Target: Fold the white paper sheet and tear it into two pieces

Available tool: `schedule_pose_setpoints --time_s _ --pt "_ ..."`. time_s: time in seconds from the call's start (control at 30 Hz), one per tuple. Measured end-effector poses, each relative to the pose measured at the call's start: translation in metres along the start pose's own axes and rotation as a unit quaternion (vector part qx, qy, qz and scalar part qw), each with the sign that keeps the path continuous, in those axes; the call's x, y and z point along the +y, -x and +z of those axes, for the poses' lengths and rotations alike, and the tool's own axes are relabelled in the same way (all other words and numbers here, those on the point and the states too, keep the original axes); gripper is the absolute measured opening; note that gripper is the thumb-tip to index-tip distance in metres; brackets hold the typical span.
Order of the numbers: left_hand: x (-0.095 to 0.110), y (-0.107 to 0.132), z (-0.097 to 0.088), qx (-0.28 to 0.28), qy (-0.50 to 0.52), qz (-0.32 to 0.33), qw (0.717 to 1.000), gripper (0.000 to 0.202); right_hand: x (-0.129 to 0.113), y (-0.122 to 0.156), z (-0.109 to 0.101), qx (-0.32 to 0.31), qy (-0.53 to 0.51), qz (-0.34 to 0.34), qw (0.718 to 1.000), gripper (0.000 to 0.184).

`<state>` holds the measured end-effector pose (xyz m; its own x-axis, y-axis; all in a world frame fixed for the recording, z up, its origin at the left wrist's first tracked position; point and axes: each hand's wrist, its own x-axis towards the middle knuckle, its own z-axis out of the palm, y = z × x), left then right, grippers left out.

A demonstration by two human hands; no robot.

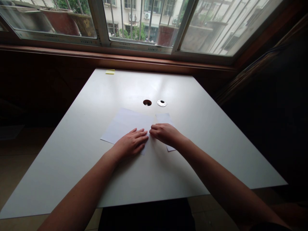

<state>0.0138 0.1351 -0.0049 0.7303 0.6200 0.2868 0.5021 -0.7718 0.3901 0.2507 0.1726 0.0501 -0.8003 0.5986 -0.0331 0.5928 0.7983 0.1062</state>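
Observation:
A white sheet of paper (122, 123) lies on the table, turned at an angle. My left hand (132, 141) rests flat on its right part, palm down and fingers apart. Close to those fingertips, my right hand (165, 132) is closed, with its fingers pressed together at the sheet's right edge. What sits between them, if anything, is hidden. A narrower piece of white paper (165, 118) lies beneath my right hand and wrist; its far end and a near corner show, and its middle is covered.
The white table (79, 154) has a round cable hole (147, 103) with a loose metal cover (161, 103) beside it. A yellow sticky-note pad (110, 72) lies at the far left edge. Behind stands a window sill (120, 59) below barred windows.

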Motion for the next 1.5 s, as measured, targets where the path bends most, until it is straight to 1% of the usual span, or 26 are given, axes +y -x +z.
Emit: schedule_pose_setpoints --time_s 0.13,0.3,0.5,0.73,0.87,0.97,1.1,1.2,1.27,1.37,1.43,1.5 --pt "0.001 0.0 -0.001 0.0 -0.005 0.001 1.0 0.042 -0.001 -0.004 -0.006 -0.026 0.005 -0.013 1.0 0.017" --pt "0.001 0.001 -0.001 0.001 -0.005 0.0 1.0 0.042 -0.003 -0.009 -0.01 -0.043 0.015 -0.024 0.999 0.018" --pt "0.001 0.001 -0.001 0.008 -0.005 -0.001 1.0 0.042 -0.002 -0.011 -0.009 -0.052 0.014 -0.03 0.998 0.019" --pt "-0.001 0.001 0.0 0.011 0.013 0.0 1.0 0.042 0.002 -0.009 -0.002 -0.028 0.004 -0.019 0.999 0.022" --pt "-0.001 0.002 -0.001 0.015 0.035 -0.002 0.999 0.043 0.006 -0.006 0.001 -0.013 0.004 0.0 1.0 0.025" --pt "0.0 0.002 -0.002 0.008 0.033 -0.006 0.999 0.042 0.008 -0.003 0.003 -0.002 -0.009 0.019 1.0 0.026" --pt "0.001 0.002 -0.003 0.002 0.027 -0.009 1.0 0.041 0.006 -0.001 0.004 0.013 -0.035 0.021 0.999 0.026" --pt "0.001 0.002 -0.003 0.0 0.024 -0.011 1.0 0.041 0.005 0.0 0.007 0.026 -0.055 0.027 0.998 0.024" --pt "0.001 0.002 -0.002 0.002 0.025 -0.015 1.0 0.041 0.006 0.001 0.01 0.041 -0.071 0.046 0.996 0.019" --pt "0.0 0.001 -0.002 0.026 0.051 -0.028 0.998 0.043 0.009 0.004 0.016 0.072 -0.092 0.103 0.988 0.015" --pt "0.0 0.0 -0.004 0.064 0.088 -0.053 0.993 0.043 0.011 0.007 0.02 0.092 -0.105 0.139 0.98 0.017" --pt "0.0 -0.002 -0.007 0.113 0.138 -0.096 0.979 0.042 0.011 0.011 0.024 0.106 -0.119 0.164 0.974 0.02"
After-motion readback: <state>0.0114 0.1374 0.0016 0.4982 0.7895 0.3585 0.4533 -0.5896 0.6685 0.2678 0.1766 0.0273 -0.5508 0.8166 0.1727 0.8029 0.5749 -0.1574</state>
